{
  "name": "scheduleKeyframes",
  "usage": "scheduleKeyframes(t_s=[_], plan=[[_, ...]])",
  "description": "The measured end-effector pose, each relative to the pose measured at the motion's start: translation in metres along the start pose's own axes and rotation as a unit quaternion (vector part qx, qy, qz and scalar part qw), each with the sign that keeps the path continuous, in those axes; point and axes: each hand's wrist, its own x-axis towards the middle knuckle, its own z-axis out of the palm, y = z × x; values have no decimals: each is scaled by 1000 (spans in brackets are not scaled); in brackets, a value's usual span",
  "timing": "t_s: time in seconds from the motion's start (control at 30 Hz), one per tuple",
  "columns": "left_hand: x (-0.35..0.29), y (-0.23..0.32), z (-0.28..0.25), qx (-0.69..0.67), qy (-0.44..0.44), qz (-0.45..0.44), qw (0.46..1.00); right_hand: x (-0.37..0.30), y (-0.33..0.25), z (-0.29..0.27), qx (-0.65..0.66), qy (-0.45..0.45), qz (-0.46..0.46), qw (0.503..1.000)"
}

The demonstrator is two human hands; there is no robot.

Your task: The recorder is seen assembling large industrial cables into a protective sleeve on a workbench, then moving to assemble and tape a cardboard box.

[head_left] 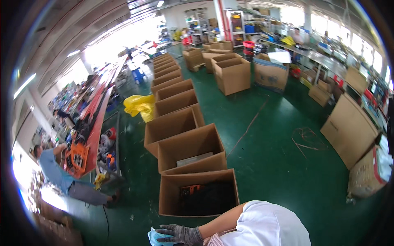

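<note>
My right hand [180, 234], in a dark grey glove, reaches leftward across the lower edge from a white sleeve [271, 223]. Its fingers lie over a crumpled light blue piece [155, 236], perhaps cloth or film, and seem to grip it. My left hand does not show. Just beyond the glove stands an open cardboard box [166, 194], with black material [209, 199] and an orange part [191, 189] inside. The box [193, 141] behind it holds a flat grey piece [195, 159].
More open boxes [174, 91] run away in a row, a yellow bag [139, 105] beside them. At left, a person [61, 168] works at a long red bench [96, 119] with an orange case [77, 158]. Cardboard sheets [349, 131] lean at right; strapping [303, 141] lies on the green floor.
</note>
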Motion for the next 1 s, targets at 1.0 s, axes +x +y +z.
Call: scheduleKeyframes(t_s=[1.0], plan=[[60,8,-27,299,-333,-50,893,-16,31,0,-22,128,301,945]])
